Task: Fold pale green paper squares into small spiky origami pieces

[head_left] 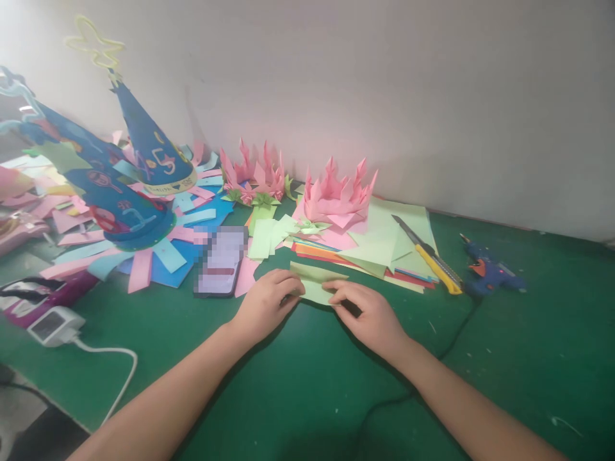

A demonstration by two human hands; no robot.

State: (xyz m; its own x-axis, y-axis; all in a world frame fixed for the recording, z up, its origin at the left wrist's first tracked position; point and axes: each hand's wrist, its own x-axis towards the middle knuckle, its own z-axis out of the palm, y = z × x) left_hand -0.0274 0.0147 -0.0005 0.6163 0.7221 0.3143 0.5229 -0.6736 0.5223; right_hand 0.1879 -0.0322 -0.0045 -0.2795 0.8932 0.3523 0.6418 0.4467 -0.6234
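Note:
A small piece of light green paper (314,285) lies between my hands, with a crease running along its length. My left hand (270,299) pinches its left end, fingers curled. At the other end, my right hand (368,314) grips the paper between thumb and fingertips. Just behind the paper is a stack of coloured sheets (384,240), light green on top. On that stack's left part sits a pink folded paper crown (339,198). A second pink crown (254,176), with green leaves and pink roses, stands farther left. Several light green paper pieces (271,235) lie left of my hands.
A phone (221,262) lies left of my hands. On the right are a yellow box cutter (432,259) and a blue glue gun (494,269) with its cord. Blue cone hats (154,144) and paper strips crowd the left. A white charger (56,325) lies on the green table (288,397).

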